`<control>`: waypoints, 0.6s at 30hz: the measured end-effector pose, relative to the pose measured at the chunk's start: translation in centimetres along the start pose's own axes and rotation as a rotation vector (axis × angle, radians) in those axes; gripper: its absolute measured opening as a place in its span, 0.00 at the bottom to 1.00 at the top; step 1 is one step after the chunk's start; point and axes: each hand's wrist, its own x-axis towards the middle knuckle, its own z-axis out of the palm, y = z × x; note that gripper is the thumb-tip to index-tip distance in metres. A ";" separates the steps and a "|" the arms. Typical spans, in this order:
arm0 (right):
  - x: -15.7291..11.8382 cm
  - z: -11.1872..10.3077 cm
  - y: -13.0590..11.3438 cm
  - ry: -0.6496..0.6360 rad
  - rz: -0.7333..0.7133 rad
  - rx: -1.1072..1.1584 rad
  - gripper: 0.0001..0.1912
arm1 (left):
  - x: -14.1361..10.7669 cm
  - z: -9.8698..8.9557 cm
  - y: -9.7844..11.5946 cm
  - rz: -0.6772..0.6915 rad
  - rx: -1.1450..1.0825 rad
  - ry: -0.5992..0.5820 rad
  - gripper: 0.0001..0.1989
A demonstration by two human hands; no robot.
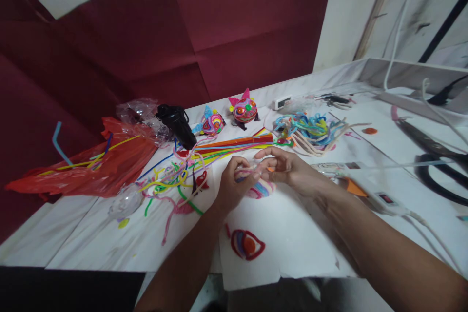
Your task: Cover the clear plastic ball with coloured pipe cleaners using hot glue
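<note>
Paper (252, 274) is left bare between front edge and fuzzy, almond-shaped eye (248, 244); pinkish piece (246, 170) is pinched by left hand (233, 184) and right hand (287, 170).

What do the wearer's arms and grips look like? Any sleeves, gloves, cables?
Left forearm and right forearm are bare in view, tapering to the wrists; no sleeve, watch or bracelet shows. Left grip and right grip are ungloved human hands with slim fingers; no rings visible, but blur limits fine detail. No cables or markings visible on either arm.
</note>
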 end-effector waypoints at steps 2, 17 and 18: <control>0.0 -0.1 0.0 0.002 0.009 0.007 0.28 | 0.0 -0.1 0.0 0.019 -0.021 0.001 0.11; 0.0 -0.9 -1.4 -0.132 0.024 -0.064 0.29 | 0.7 -1.5 1.0 -0.320 -0.388 -0.194 0.18; 0.0 -1.0 -1.6 -0.150 0.035 -0.081 0.29 | 0.7 -1.6 1.1 -0.347 -0.395 -0.225 0.19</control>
